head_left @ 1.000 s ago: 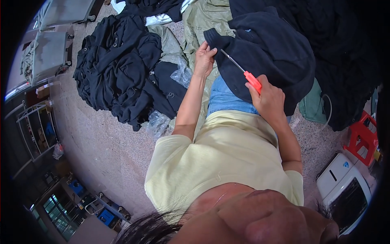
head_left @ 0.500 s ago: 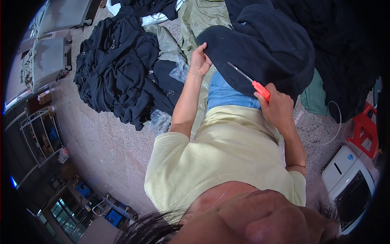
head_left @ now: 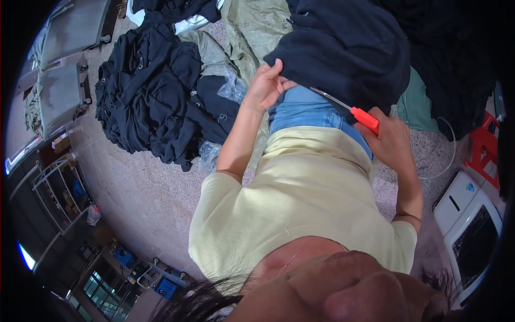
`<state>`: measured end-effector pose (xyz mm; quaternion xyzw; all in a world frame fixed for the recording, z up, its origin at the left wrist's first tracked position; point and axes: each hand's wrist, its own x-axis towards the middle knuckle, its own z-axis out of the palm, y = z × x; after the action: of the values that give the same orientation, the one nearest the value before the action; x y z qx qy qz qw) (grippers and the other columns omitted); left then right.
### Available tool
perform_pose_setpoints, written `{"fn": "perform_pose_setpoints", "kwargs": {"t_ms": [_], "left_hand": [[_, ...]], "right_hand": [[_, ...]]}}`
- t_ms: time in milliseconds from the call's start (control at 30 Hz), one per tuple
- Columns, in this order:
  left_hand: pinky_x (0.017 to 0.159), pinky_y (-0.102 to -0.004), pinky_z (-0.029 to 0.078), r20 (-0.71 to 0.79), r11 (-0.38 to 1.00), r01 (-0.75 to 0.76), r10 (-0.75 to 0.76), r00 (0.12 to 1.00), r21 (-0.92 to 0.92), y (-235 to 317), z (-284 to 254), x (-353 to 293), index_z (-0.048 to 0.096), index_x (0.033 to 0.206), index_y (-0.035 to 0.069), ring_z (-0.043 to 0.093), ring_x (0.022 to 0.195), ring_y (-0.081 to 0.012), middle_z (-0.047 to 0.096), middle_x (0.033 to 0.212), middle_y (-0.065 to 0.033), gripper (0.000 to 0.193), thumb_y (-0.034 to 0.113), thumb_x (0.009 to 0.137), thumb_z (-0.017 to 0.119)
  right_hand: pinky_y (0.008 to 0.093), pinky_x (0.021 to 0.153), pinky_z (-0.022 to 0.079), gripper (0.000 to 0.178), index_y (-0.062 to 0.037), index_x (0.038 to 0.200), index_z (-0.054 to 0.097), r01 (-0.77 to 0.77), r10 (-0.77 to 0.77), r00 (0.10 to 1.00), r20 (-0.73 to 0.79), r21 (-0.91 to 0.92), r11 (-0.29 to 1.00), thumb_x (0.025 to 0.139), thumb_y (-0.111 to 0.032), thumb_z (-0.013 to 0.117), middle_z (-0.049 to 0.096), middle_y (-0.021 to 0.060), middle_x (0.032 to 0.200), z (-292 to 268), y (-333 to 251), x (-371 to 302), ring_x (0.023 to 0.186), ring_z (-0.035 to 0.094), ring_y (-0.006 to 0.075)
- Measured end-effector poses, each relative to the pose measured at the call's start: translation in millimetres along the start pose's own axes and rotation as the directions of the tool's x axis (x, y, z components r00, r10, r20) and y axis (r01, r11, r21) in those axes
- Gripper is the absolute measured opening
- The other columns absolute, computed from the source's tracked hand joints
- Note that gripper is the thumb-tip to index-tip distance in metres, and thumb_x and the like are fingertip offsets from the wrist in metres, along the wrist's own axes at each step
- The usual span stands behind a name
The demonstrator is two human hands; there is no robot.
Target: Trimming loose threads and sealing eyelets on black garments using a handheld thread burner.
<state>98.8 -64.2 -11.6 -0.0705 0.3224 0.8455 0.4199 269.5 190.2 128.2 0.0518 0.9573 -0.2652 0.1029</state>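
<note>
A dark navy garment point(head_left: 343, 53) is spread over my lap, its near edge lying across my blue jeans point(head_left: 306, 110). My left hand point(head_left: 265, 87) pinches the left corner of that edge between thumb and fingers. In my right hand point(head_left: 392, 142) is a red-handled tool point(head_left: 366, 120) with a slim metal shaft; its exact kind is not plain. The shaft points up and left, with its tip beside the garment's near edge. Whether the tip touches the cloth I cannot tell.
To the left lies a big heap of dark garments point(head_left: 150, 96), with clear plastic bags point(head_left: 233, 88) beside it. An olive sheet point(head_left: 252, 27) spreads ahead. At right are more dark clothes point(head_left: 456, 80), green cloth point(head_left: 421, 102), a red stool point(head_left: 483, 147) and a white machine point(head_left: 466, 225).
The garment's near edge has drawn away from my waist, uncovering more of the jeans. My right hand has moved right and slightly down with the tool. My left fingers have shifted along the cloth edge.
</note>
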Motion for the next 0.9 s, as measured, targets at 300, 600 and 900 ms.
{"fn": "perform_pose_setpoints", "kwargs": {"t_ms": [300, 600, 900], "left_hand": [[0.086, -0.044, 0.06, -0.054, 0.988, -0.109, 0.116, 0.992, 0.112, 62, -45, 64, 0.056, 0.118, -0.006, 0.07, 0.102, -0.032, 0.067, 0.115, -0.0213, 0.042, 0.031, 0.106, 0.042], [0.076, -0.0337, 0.063, -0.121, 0.967, -0.065, 0.098, 0.988, 0.248, -21, 34, 19, 0.058, 0.121, 0.004, 0.071, 0.088, -0.0197, 0.069, 0.103, -0.0075, 0.031, -0.002, 0.092, 0.064], [0.074, -0.0324, 0.062, -0.167, 0.951, -0.073, 0.128, 0.978, 0.301, -14, 6, 28, 0.061, 0.117, 0.004, 0.072, 0.083, -0.0191, 0.072, 0.103, -0.0093, 0.025, -0.001, 0.093, 0.062]], "right_hand": [[0.044, 0.053, 0.046, 0.023, -0.0095, 0.094, 0.059, -0.022, 0.028, 0.986, -0.165, 0.042, 0.999, 0.088, -0.028, 0.071, 0.068, 0.0127, 0.073, -8, -5, 6, 0.064, 0.066, 0.036], [0.0452, 0.053, 0.047, 0.024, -0.0089, 0.094, 0.058, -0.047, 0.046, 0.984, -0.173, -0.001, 0.999, 0.089, -0.03, 0.069, 0.067, 0.0125, 0.073, -7, 8, -4, 0.062, 0.065, 0.0355], [0.0479, 0.052, 0.046, 0.031, -0.007, 0.087, 0.056, -0.078, 0.071, 0.993, -0.094, -0.074, 0.994, 0.089, -0.035, 0.069, 0.065, 0.0137, 0.066, 0, 11, -17, 0.06, 0.064, 0.0365]]}}
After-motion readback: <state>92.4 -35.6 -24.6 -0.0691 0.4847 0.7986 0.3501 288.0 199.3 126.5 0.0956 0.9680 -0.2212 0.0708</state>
